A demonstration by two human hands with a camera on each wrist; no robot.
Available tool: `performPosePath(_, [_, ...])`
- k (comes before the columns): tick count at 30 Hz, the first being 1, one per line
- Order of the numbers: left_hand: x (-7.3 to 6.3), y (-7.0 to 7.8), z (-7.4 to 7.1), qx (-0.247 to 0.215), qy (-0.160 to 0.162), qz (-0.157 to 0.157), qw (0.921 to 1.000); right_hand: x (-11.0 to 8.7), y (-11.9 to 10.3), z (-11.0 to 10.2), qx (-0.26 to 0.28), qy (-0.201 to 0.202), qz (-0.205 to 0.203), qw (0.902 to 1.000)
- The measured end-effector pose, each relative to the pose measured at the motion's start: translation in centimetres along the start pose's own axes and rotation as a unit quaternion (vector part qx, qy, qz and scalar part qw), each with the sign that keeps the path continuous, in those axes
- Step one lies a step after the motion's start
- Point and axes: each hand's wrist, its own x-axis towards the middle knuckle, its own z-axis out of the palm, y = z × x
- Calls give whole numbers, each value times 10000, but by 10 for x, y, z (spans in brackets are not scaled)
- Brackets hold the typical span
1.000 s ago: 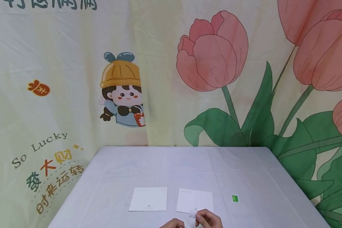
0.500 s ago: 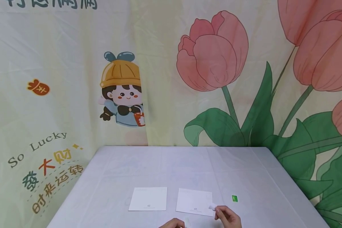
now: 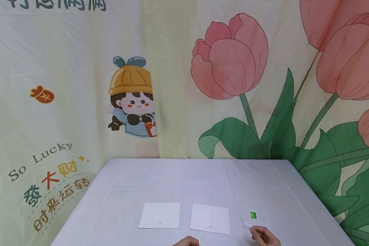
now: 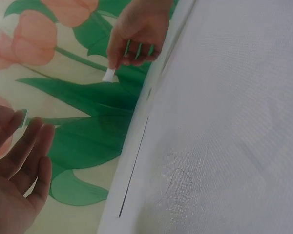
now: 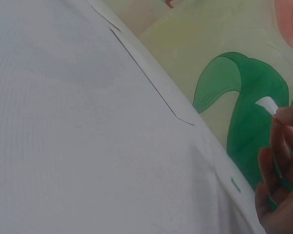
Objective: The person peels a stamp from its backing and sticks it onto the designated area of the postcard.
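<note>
My left hand (image 3: pixel 187 241) is at the bottom edge of the head view, partly cut off. Between thumb and fingers it pinches a small thin piece (image 4: pixel 23 118), pale in the head view and greenish with a light edge in the left wrist view. Further right, my right hand (image 3: pixel 265 235) pinches a small curled white strip of paper (image 5: pixel 268 105) by one end. Just beyond that hand, a small green stamp-like rectangle (image 3: pixel 253 215) lies on the table. Two white cards (image 3: pixel 159 216) with small print lie side by side, the right card (image 3: pixel 209 219) slightly turned.
A white cloth covers the table (image 3: pixel 178 177), which reaches back to a hanging printed curtain (image 3: pixel 172 85) with tulips and a cartoon figure. The table's side edges slope away left and right.
My right hand has moved right, away from my left hand and past the right card, carrying the white paper strip. My left hand has stayed nearly still.
</note>
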Motion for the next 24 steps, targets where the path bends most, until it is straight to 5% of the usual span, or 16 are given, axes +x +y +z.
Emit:
performPosePath(5, [0,63,-9,-244,-185,-106,9995,8,9,-3,-410,-98,193,9989])
performPosePath(18, [-1,52,-11,-432,-280,-51,9987,6,11,3,-1402,561,486,9873])
performPosePath(24, [0,49,-13,-507,-431,-20,9978,8,18,3,-1682,530,396,9835])
